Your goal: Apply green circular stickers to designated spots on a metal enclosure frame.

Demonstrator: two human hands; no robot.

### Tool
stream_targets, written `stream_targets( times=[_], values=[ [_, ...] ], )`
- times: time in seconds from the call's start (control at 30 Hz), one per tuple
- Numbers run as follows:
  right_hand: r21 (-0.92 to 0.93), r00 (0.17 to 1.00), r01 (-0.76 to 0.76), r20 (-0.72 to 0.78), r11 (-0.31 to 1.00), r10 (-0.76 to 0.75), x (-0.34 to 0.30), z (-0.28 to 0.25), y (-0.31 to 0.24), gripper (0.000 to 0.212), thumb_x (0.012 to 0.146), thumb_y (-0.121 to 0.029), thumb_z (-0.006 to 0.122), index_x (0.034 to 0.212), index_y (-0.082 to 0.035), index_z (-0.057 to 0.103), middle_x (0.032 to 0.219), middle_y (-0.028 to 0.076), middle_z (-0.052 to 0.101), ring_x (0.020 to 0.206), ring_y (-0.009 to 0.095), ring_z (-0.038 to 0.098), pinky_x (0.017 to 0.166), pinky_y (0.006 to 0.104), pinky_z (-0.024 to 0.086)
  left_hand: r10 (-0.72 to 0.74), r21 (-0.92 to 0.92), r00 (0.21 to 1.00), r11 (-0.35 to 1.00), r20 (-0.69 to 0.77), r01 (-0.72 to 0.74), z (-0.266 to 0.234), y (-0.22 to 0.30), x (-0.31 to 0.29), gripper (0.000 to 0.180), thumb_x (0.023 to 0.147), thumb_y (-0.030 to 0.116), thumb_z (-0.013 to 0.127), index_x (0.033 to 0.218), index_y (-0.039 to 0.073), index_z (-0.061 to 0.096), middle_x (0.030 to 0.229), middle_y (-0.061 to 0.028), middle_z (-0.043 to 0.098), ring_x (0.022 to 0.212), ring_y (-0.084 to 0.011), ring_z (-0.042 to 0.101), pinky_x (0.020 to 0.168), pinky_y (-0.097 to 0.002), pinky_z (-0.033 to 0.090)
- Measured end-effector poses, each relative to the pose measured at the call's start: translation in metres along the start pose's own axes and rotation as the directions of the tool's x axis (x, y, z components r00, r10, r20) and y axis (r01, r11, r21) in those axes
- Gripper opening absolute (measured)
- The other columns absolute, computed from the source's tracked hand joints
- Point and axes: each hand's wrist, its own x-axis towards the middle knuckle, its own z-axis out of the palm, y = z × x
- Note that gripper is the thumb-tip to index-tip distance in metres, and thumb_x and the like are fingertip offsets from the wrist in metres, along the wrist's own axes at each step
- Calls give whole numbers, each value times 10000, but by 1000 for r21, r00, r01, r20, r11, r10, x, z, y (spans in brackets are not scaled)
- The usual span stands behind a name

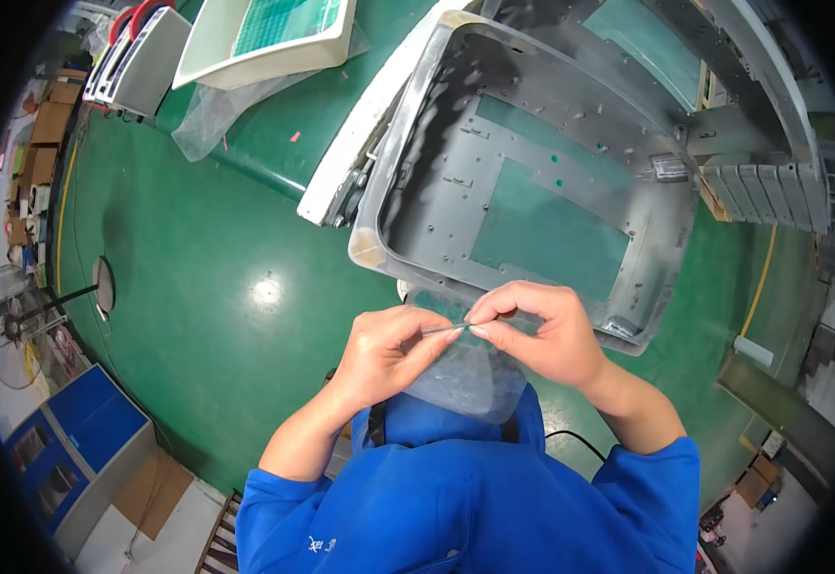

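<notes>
In front of my blue shirt, both hands pinch at the upper edge of a clear plastic bag (465, 383) that hangs over my lap. My left hand (386, 352) grips the edge between thumb and index finger. My right hand (542, 330) pinches it just beside, so the fingertips almost meet. The bag's contents, if any, cannot be made out. Just beyond my hands stands a large grey metal housing (417, 182), tub-shaped with rounded corners. Rectangular openings and several small holes pierce its bottom, and green shows through.
A green-topped table (274, 134) at the far left bears a cream plastic tray (209, 72) and a crumpled plastic sheet (202, 124). Behind the housing rises another metal frame (771, 86). A fan (11, 325) and a blue-and-white cabinet (92, 411) stand at left.
</notes>
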Motion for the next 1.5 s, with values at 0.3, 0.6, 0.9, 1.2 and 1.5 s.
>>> stream_targets(
  times=[0.3, 0.6, 0.9, 1.2, 1.5],
  values=[
    [-233, 973, -105, -226, 967, 51, 57, -11, 52, 46, 762, -42, 575, 764, -1, 553, 760, 24, 560, 686, 88, 502, 636, 224, 408, -226, -151, 974, 964, -31, 219, 1, -25, -20, 72, 725, 58, 661, 743, -5, 629, 658, -70, 615, 571, -92, 558, 511, -211, 422],
    [-548, 974, -225, -159, 805, 163, 115, -34, 171, 20, 716, -76, 572, 734, -84, 576, 733, 55, 518, 726, 217, 517, 648, 336, 411, -214, -141, 977, 967, 6, 213, 13, -54, -42, 55, 717, 35, 667, 732, 2, 625, 652, -76, 616, 559, -108, 571, 507, -213, 428],
    [-658, 956, -292, -185, 694, 227, 119, -29, 159, 38, 725, -75, 548, 741, -98, 574, 759, 35, 508, 756, 210, 522, 650, 342, 417, -219, -138, 975, 965, 30, 221, 12, -65, -35, 63, 708, 35, 674, 726, 4, 622, 651, -74, 617, 549, -104, 568, 488, -210, 415],
    [-689, 953, -302, -198, 659, 230, 120, -28, 156, 33, 725, -85, 552, 738, -104, 577, 770, 38, 513, 780, 211, 533, 656, 346, 430, -257, -170, 964, 949, 72, 266, 11, -64, -26, 58, 714, 32, 670, 731, 4, 623, 657, -70, 619, 547, -94, 560, 486, -202, 406],
    [-696, 960, -275, -234, 663, 152, 119, -24, 155, 47, 718, -75, 607, 755, -80, 579, 725, 34, 515, 655, 185, 532, 601, 313, 420, -252, -187, 965, 947, 77, 262, 12, -65, -20, 61, 714, 34, 671, 734, 2, 623, 657, -71, 619, 548, -92, 558, 486, -201, 404]
  ],
)
